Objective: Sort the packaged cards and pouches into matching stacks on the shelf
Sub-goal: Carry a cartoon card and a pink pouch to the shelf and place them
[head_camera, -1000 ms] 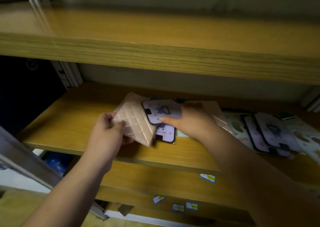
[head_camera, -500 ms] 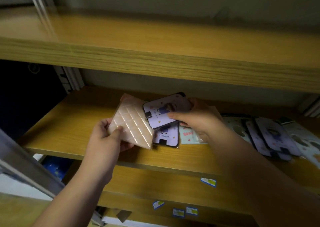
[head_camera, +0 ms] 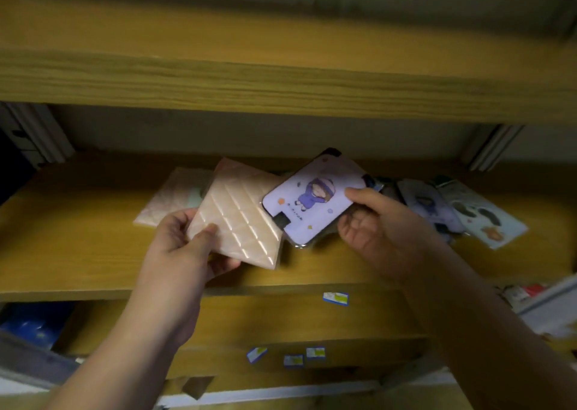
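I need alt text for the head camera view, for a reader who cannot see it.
A person's left hand holds a quilted beige pouch and the right hand holds a purple cartoon card above a wooden shelf. Another beige pouch lies behind on the left, and more packaged cards lie on the right.

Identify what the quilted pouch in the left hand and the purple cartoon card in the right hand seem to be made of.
Quilted pouch: probably faux leather or vinyl, peach, glossy; its diamond ridges catch bright glints. Purple cartoon card: looks like stiff printed plastic or card, smooth; a clear wrap seems to edge its lower corner.
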The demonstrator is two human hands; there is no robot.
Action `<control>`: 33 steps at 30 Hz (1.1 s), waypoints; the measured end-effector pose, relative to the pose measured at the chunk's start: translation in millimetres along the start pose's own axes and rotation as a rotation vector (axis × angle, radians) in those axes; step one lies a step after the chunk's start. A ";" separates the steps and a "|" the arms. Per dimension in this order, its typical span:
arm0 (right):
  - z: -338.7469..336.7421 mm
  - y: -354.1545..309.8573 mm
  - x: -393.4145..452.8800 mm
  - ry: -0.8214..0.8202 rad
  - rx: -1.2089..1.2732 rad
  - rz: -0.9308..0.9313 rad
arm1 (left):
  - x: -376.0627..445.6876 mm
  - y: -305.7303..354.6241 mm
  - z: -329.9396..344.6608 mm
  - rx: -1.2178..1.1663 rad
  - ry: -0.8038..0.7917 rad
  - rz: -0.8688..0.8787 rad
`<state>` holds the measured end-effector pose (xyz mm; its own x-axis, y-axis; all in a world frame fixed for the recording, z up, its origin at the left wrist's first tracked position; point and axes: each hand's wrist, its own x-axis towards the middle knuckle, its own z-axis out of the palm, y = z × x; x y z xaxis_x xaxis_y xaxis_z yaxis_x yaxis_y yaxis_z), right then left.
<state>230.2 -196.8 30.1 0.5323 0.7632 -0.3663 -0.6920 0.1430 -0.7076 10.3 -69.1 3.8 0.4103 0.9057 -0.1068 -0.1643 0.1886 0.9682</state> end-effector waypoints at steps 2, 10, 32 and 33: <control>-12.1 -9.0 -14.8 0.047 -0.004 -0.032 | -11.4 -1.7 12.2 -0.004 -0.039 -0.022; -89.3 -53.5 -83.3 0.253 -0.296 -0.140 | -75.4 -8.4 80.9 -0.089 -0.341 -0.218; -414.6 -203.7 -364.3 0.292 -0.143 -0.352 | -338.2 -89.6 382.0 0.020 -0.637 -0.342; -428.2 -209.0 -365.1 0.321 -0.121 -0.362 | -339.2 -94.0 395.1 0.029 -0.644 -0.357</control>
<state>389.3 -775.1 53.0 0.8644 0.4431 -0.2377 -0.3832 0.2744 -0.8820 241.0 -544.1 38.3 0.8813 0.3871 -0.2709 0.0975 0.4120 0.9059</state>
